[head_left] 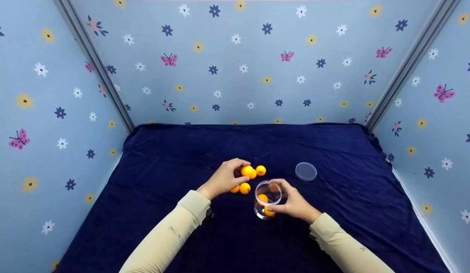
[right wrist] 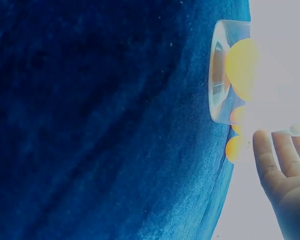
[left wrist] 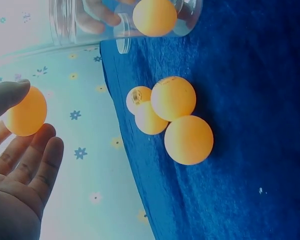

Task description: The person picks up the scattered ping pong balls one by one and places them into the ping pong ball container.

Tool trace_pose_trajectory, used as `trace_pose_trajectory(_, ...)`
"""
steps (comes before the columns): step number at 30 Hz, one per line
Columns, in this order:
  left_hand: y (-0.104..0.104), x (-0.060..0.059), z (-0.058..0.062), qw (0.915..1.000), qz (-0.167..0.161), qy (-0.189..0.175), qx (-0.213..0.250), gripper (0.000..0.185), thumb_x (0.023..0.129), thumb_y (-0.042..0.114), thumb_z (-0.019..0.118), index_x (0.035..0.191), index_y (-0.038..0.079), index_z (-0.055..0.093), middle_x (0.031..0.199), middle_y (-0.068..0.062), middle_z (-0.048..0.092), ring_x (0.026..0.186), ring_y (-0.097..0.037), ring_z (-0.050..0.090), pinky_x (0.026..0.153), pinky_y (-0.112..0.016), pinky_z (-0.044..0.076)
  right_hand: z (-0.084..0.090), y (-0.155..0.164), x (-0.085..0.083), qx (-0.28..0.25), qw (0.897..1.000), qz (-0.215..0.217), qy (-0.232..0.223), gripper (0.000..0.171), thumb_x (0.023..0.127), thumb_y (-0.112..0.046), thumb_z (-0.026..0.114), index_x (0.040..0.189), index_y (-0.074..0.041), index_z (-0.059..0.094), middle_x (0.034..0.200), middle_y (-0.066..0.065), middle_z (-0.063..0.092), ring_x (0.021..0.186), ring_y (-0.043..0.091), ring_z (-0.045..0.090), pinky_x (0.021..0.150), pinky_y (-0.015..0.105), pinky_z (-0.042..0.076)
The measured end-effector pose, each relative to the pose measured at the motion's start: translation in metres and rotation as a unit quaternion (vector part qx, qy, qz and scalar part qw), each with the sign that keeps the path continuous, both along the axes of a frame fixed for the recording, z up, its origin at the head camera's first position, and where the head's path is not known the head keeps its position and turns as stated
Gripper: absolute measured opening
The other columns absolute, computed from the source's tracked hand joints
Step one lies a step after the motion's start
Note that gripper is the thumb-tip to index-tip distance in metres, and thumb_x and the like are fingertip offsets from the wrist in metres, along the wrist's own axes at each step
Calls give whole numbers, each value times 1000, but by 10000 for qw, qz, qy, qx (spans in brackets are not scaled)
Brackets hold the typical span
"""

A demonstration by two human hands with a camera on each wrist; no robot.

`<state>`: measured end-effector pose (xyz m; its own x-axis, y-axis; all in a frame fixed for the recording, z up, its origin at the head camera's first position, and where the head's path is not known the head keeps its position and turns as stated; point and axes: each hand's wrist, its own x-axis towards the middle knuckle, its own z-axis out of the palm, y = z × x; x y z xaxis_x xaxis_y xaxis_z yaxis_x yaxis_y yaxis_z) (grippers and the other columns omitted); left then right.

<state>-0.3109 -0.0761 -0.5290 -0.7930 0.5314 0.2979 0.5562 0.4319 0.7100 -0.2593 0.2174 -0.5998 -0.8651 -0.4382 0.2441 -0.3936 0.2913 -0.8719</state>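
My left hand [head_left: 224,179] pinches an orange table tennis ball [left wrist: 26,112] between thumb and fingers, raised above the cloth. Below it lie several more orange balls [left wrist: 188,140] in a close cluster, one of which [head_left: 260,170] shows a dark printed mark. To the right stands a clear plastic jar [head_left: 273,195], upright with its mouth uncovered. Two orange balls [head_left: 262,199] are visible inside it. My right hand [head_left: 296,202] grips the jar from its right side, thumb near the front and fingers behind. Glare washes out part of the jar in the right wrist view.
A clear round lid [head_left: 306,171] lies on the cloth behind and to the right of the jar. Dark blue velvety cloth [head_left: 174,151] covers the table. Flower-patterned panels [head_left: 254,49] with grey metal posts [head_left: 102,72] enclose the back and both sides.
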Motion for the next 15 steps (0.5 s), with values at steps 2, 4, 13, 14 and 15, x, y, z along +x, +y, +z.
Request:
trace_pose_trajectory(2, 2, 1, 0, 10000, -25, -8, 13, 41, 97, 7, 82, 136, 0, 70, 130, -16, 73, 105, -26, 72, 94, -44, 62, 0, 0, 0, -5, 10000, -3, 8, 79, 80, -15, 97, 146, -1, 55, 139, 29, 68, 127, 53, 66, 100, 57, 62)
trace_pose_trajectory(4, 3, 2, 0, 10000, -60, -11, 29, 41, 97, 7, 82, 136, 0, 70, 130, -17, 73, 104, -26, 72, 94, -47, 63, 0, -1, 0, -16, 10000, 2, 11, 79, 80, -14, 98, 146, -1, 55, 139, 29, 68, 127, 53, 66, 101, 56, 62)
trace_pose_trajectory(13, 11, 6, 2, 9995, -263, 8, 159, 41, 97, 5, 81, 135, -2, 70, 128, -19, 73, 101, -28, 72, 92, -53, 63, 0, 0, 0, -43, 10000, 18, 14, 80, 79, -12, 98, 146, 0, 55, 139, 29, 69, 126, 56, 66, 100, 54, 62)
trace_pose_trajectory(14, 12, 7, 2, 9994, -286, 37, 167, 40, 96, 5, 82, 134, -3, 70, 127, -18, 73, 100, -27, 72, 91, -52, 64, 0, 0, 0, -57, 10000, 27, 26, 80, 79, -12, 98, 146, 1, 55, 138, 30, 69, 125, 56, 66, 101, 54, 62)
trace_pose_trajectory(15, 13, 7, 2, 9993, -311, 69, 174, 40, 96, 5, 82, 134, -4, 70, 127, -19, 74, 100, -27, 73, 91, -51, 64, 0, 1, 0, -71, 10000, 32, 20, 81, 79, -11, 98, 146, 1, 55, 138, 30, 69, 126, 56, 66, 101, 54, 62)
